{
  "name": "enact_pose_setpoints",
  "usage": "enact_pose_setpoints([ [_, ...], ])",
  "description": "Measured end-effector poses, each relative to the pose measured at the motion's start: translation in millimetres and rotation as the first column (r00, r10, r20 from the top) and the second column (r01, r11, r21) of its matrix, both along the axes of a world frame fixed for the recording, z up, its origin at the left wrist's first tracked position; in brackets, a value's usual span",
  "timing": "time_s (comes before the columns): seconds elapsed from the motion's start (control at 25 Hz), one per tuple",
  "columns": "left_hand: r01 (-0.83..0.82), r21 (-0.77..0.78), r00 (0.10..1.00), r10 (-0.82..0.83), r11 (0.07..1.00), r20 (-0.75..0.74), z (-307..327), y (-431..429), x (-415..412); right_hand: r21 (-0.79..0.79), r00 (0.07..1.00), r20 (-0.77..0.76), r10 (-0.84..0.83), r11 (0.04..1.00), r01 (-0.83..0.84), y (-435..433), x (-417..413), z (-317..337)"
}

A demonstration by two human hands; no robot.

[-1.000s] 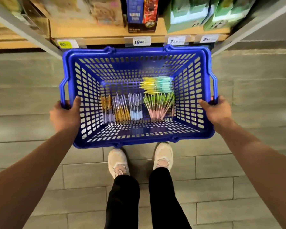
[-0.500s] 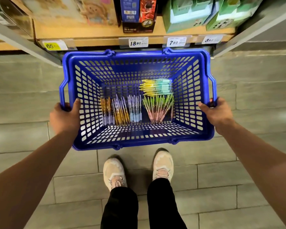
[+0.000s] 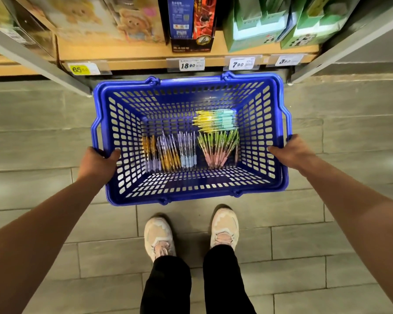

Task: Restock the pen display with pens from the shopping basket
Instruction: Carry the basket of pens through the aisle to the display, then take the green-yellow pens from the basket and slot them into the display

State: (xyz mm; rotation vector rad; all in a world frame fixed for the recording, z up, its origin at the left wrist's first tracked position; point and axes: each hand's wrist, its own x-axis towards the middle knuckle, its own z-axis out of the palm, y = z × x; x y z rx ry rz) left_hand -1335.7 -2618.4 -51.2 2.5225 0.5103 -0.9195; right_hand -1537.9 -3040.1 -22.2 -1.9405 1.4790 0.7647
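Note:
I hold a blue plastic shopping basket (image 3: 275,132) level in front of me over the tiled floor. My left hand (image 3: 95,165) grips its left rim and my right hand (image 3: 294,152) grips its right rim. On the basket floor lie several bundles of pens: orange and lilac pens (image 3: 161,155) at the left, pale blue pens (image 3: 187,150) in the middle, green and pink pens (image 3: 218,148) at the right, and yellow and teal pens (image 3: 216,121) behind them. No pen display is in view.
A wooden shelf (image 3: 145,55) with price tags runs just beyond the basket, carrying boxed goods: a dark box (image 3: 191,23), green boxes (image 3: 259,21), bear-print packs (image 3: 114,19). Grey metal uprights (image 3: 43,62) flank it. My feet (image 3: 191,234) stand on the grey tiles below.
The basket has sunk lower in the view and sits closer to my feet, with the shelf edge further above it. Both hands keep their grip on the rims.

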Motion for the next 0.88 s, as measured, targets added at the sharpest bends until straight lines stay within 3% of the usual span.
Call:
enact_pose_setpoints([
  [0.12, 0.100, 0.070, 0.994, -0.095, 0.993, -0.061, 24, -3, 8, -0.083, 0.991, -0.073, 0.113, 0.989, -0.119, 4, 17, 22],
  [0.24, 0.216, 0.083, 0.969, -0.224, 0.973, 0.104, 57, -18, 7, -0.186, 0.938, 0.153, 0.310, 0.941, -0.281, 20, 24, 48],
  [0.32, 0.326, 0.011, 0.926, -0.322, 0.945, 0.196, 77, -36, -2, -0.145, 0.845, 0.346, 0.407, 0.913, -0.381, 38, 26, 63],
  [0.48, 0.497, -0.204, 0.868, -0.483, 0.843, 0.114, 85, -78, -48, -0.034, 0.723, 0.466, 0.510, 0.826, -0.562, 73, 15, 60],
  [0.6, 0.472, -0.345, 0.868, -0.496, 0.811, 0.022, 49, -104, -77, 0.057, 0.742, 0.454, 0.494, 0.815, -0.577, 84, 5, 27],
  [0.76, 0.349, -0.391, 0.906, -0.414, 0.852, -0.093, -4, -122, -84, 0.136, 0.801, 0.352, 0.485, 0.820, -0.556, 87, 13, -29],
  [0.88, 0.252, -0.422, 0.920, -0.352, 0.871, -0.175, -40, -123, -74, 0.095, 0.786, 0.347, 0.512, 0.815, -0.572, 85, 36, -71],
])
